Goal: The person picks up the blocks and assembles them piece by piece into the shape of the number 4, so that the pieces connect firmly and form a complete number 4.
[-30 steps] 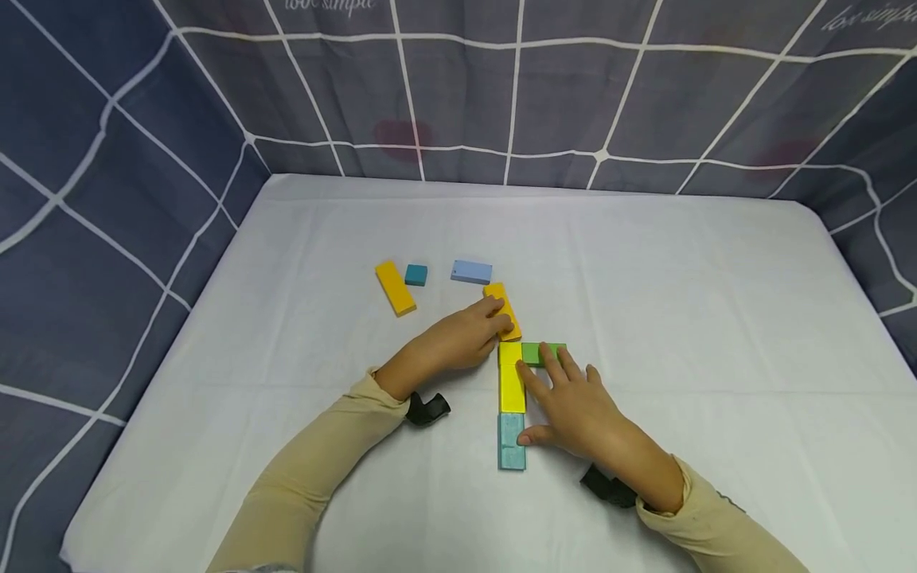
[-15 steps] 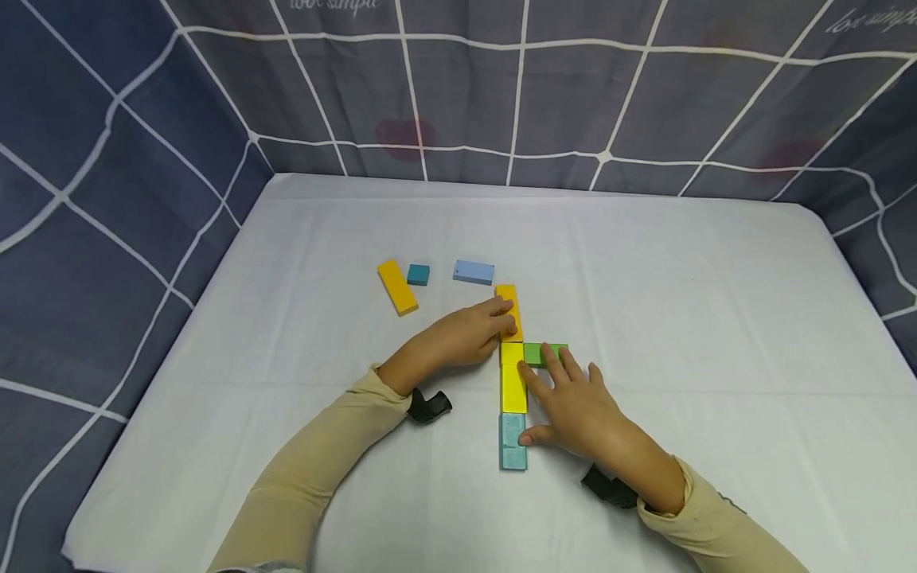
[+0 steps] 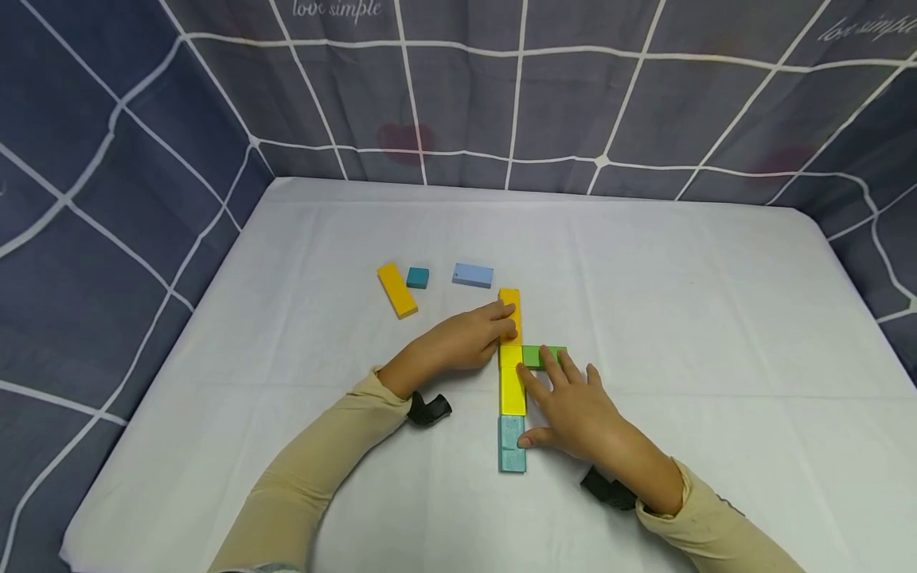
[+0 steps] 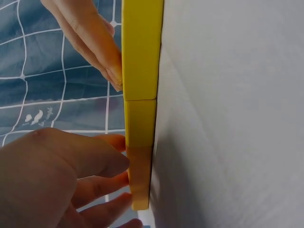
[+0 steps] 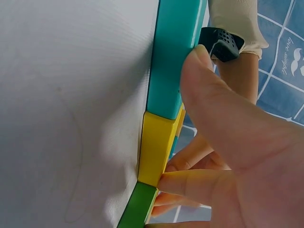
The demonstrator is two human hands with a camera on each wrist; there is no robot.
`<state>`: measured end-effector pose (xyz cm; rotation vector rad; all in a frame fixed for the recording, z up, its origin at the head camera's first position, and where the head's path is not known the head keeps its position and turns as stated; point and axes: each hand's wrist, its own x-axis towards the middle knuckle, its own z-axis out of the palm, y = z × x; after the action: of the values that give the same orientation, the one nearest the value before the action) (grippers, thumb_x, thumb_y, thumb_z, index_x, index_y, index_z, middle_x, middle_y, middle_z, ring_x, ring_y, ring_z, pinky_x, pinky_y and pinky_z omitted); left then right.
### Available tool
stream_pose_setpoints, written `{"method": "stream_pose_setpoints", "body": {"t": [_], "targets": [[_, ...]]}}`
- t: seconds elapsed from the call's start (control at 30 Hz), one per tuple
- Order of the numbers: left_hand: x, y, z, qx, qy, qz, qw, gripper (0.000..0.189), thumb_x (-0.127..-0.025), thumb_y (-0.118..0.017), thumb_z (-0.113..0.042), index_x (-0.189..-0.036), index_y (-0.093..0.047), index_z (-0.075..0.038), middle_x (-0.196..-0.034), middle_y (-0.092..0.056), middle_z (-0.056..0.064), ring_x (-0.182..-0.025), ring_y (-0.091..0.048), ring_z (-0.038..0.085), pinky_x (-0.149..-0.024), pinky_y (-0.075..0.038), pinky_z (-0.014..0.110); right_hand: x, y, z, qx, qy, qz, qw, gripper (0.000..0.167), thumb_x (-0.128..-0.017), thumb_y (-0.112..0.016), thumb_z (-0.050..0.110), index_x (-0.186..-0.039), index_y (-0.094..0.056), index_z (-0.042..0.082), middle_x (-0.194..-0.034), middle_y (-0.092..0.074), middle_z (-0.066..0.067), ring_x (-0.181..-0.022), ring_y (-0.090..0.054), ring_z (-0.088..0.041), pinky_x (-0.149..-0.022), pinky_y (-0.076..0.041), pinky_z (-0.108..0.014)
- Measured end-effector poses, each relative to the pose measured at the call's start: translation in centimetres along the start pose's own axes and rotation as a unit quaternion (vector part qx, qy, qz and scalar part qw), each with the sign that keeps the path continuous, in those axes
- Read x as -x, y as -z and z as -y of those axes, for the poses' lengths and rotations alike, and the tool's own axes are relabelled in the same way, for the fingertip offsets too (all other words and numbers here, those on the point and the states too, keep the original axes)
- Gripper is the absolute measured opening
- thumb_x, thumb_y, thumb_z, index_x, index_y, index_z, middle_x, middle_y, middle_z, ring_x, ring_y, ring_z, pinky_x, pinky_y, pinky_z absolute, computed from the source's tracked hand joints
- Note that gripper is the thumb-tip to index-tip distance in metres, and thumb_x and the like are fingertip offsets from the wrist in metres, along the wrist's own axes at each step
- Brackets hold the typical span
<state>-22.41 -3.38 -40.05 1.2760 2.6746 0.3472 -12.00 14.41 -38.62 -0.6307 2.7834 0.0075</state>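
A row of flat blocks runs away from me in the head view. An orange-yellow block (image 3: 514, 296) is at its far end, then a small yellow block (image 3: 510, 356), a longer yellow block (image 3: 512, 394) and teal blockwork (image 3: 512, 460) at the near end. A green block (image 3: 531, 356) juts right from the small yellow one. My left hand (image 3: 469, 338) rests its fingertips and thumb on the orange-yellow block's top, as the left wrist view (image 4: 140, 178) shows. My right hand (image 3: 576, 406) lies spread, fingers touching the green and yellow blocks, thumb on the teal.
Beyond the left hand lie a loose orange-yellow block (image 3: 397, 290), a small dark teal block (image 3: 418, 278) and a light blue block (image 3: 473, 275). A white cloth covers the table (image 3: 680, 302). Dark checked curtains (image 3: 458, 95) stand behind and at the sides.
The orange-yellow block under my left fingers has turned from slanted to straight, in line with the yellow blocks. My right hand has stayed in place.
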Motion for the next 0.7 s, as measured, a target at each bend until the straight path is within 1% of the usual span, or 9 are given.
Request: {"method": "stream_pose_setpoints", "body": {"t": [0.17, 0.33, 0.5, 0.7], "targets": [[0.07, -0.03, -0.07, 0.0, 0.007, 0.003, 1.0, 0.021, -0.094, -0.045, -0.013, -0.109, -0.06, -0.014, -0.14, -0.043, 0.007, -0.132, -0.037, 0.021, -0.106, -0.034, 0.032, 0.01, 0.05, 0.05, -0.001, -0.001, 0.001, 1.0, 0.093, -0.066, -0.062, 0.064, -0.14, -0.038, 0.013, -0.145, -0.027, -0.024, -0.131, -0.028, -0.045, -0.094, -0.032, -0.065], [0.09, -0.11, -0.12, -0.005, 0.001, 0.0, 1.0, 0.02, -0.095, -0.044, -0.014, -0.108, -0.059, -0.014, -0.14, -0.042, 0.009, -0.132, -0.037, 0.022, -0.107, -0.033, 0.033, 0.06, 0.08, 0.09, -0.001, -0.001, 0.001, 1.0, 0.093, -0.066, -0.062, 0.064, -0.139, -0.038, 0.013, -0.145, -0.027, -0.024, -0.131, -0.028, -0.045, -0.094, -0.032, -0.066], [0.03, -0.12, -0.17, -0.002, 0.005, 0.002, 1.0, 0.021, -0.095, -0.044, -0.015, -0.108, -0.06, -0.014, -0.14, -0.043, 0.008, -0.133, -0.035, 0.021, -0.108, -0.031, 0.033, 0.14, 0.03, 0.09, -0.009, 0.001, -0.009, 0.9999, 0.093, -0.066, -0.064, 0.063, -0.139, -0.039, 0.012, -0.145, -0.028, -0.025, -0.131, -0.028, -0.045, -0.094, -0.031, -0.066], [0.0, -0.09, -0.18, -0.005, 0.004, -0.002, 1.0, 0.021, -0.095, -0.045, -0.015, -0.108, -0.061, -0.013, -0.139, -0.044, 0.008, -0.132, -0.037, 0.021, -0.108, -0.032, 0.032, 0.16, -0.03, 0.08, -0.009, 0.006, -0.016, 0.9998, 0.093, -0.065, -0.064, 0.063, -0.138, -0.039, 0.011, -0.144, -0.029, -0.024, -0.13, -0.029, -0.046, -0.094, -0.031, -0.066]]}}
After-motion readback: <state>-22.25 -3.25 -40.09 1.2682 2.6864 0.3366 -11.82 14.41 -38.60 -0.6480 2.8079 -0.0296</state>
